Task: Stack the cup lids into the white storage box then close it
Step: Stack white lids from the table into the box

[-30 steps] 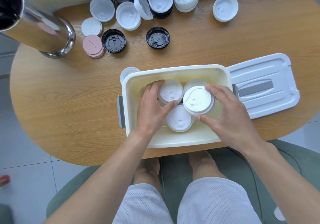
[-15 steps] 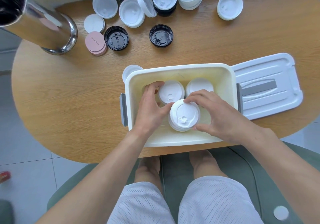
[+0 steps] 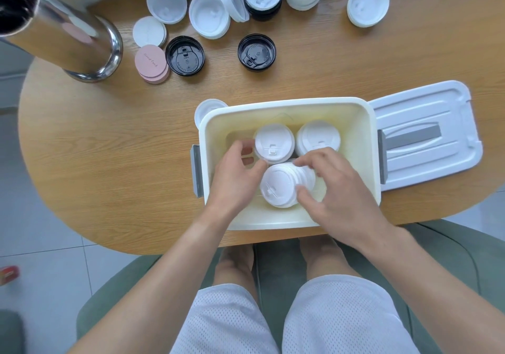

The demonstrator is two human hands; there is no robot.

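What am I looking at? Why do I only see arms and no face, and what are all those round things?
The camera sits on a person's head and looks down, so you see only their arms and knees. The round things are cup lids. The person is packing them into the white box on the wooden table. The right hand holds a lid stack inside the box. The left hand rests beside it, fingers loosely curled. Two more white stacks stand behind. The box's cover lies to the right. More white, black and pink lids wait farther back, beside a shiny metal cylinder.
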